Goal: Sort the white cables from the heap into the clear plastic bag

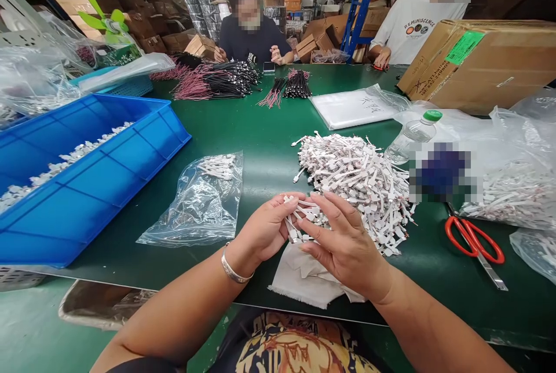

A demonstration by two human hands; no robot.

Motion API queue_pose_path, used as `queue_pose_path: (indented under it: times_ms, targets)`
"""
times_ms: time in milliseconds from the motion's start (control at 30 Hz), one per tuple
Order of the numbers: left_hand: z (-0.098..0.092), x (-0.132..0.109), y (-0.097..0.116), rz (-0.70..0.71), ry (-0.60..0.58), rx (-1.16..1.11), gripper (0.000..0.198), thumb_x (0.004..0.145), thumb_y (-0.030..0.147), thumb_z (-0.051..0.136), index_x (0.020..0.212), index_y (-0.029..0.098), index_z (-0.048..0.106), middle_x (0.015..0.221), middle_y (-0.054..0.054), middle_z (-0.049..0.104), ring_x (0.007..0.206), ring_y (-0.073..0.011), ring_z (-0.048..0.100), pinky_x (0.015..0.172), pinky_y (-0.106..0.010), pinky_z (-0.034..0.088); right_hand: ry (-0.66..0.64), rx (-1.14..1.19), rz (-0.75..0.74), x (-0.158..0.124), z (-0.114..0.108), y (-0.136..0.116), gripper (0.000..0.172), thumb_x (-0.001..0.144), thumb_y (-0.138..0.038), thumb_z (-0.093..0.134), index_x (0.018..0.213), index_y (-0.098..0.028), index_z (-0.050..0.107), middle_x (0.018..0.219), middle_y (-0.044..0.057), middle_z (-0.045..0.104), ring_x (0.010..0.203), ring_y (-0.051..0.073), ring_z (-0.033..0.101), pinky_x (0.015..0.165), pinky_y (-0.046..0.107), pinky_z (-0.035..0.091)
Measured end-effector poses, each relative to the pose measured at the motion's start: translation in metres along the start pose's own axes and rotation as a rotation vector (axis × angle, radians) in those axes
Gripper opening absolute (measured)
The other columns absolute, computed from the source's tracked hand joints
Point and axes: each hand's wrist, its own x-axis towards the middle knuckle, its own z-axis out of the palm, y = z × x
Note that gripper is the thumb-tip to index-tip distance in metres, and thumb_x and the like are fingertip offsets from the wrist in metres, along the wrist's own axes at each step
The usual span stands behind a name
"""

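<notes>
My left hand (271, 225), with a silver bangle at its wrist, is closed around a few short white connector cables (304, 211). From the right, my right hand (347, 240) meets the same cables, its fingers curled and their tips on them. Which single cable those fingertips grip is partly hidden. Just beyond my hands lies a large heap of similar white cables (351, 170). Under my hands a whitish cloth (306, 280) rests at the table's front edge. To the left, a clear zip bag (204, 205) lies flat with several white cables inside.
A blue bin (125, 182) of small white parts stands left on the green table (260, 138). Red-handled scissors (473, 240), a clear bottle (412, 135), bagged cables (512, 193) and a carton (482, 66) are on the right. Two people sit across, near black-and-pink wire bundles (217, 80).
</notes>
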Motion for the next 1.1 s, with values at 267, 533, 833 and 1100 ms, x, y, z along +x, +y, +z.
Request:
queue_pose_path:
  times_ms: [267,533,833,1100]
  targets:
    - [-0.001,0.000,0.001,-0.031,0.011,0.020,0.016,0.083,0.018,0.055,0.095,0.011,0.065,0.095,-0.009,0.065,0.074,-0.0133,0.061,0.069,-0.026,0.049,0.055,0.096,0.076,-0.001,0.004,0.006,0.054,0.082,-0.048,0.055,0.125,-0.018,0.050,0.140,0.016,0.034,0.129,0.034,0.029,0.102,0.051,0.030]
    - [0.000,0.000,0.005,-0.010,0.050,-0.013,0.016,0.085,0.015,0.052,0.095,0.010,0.062,0.100,-0.011,0.065,0.073,-0.0124,0.062,0.066,-0.023,0.049,-0.172,0.618,0.516,-0.002,0.000,-0.003,0.029,0.086,-0.035,0.052,0.063,-0.018,0.055,0.059,-0.001,0.053,0.057,0.012,0.049,0.056,0.025,0.040]
    - [-0.002,-0.001,0.003,-0.011,0.037,-0.035,0.016,0.083,0.018,0.055,0.095,0.011,0.062,0.098,-0.010,0.065,0.074,-0.0147,0.062,0.065,-0.027,0.050,-0.356,1.147,0.924,0.001,0.017,-0.016,0.033,0.084,-0.045,0.052,0.072,-0.015,0.060,0.060,0.000,0.058,0.048,0.007,0.050,0.044,0.017,0.038]
    - [-0.001,-0.001,0.002,-0.017,0.022,-0.037,0.016,0.081,0.019,0.057,0.093,0.012,0.063,0.098,-0.009,0.066,0.076,-0.0159,0.062,0.065,-0.028,0.049,-0.276,1.347,1.024,0.000,0.020,-0.008,0.032,0.081,-0.046,0.055,0.078,-0.014,0.060,0.066,0.001,0.061,0.049,0.007,0.053,0.040,0.015,0.036]
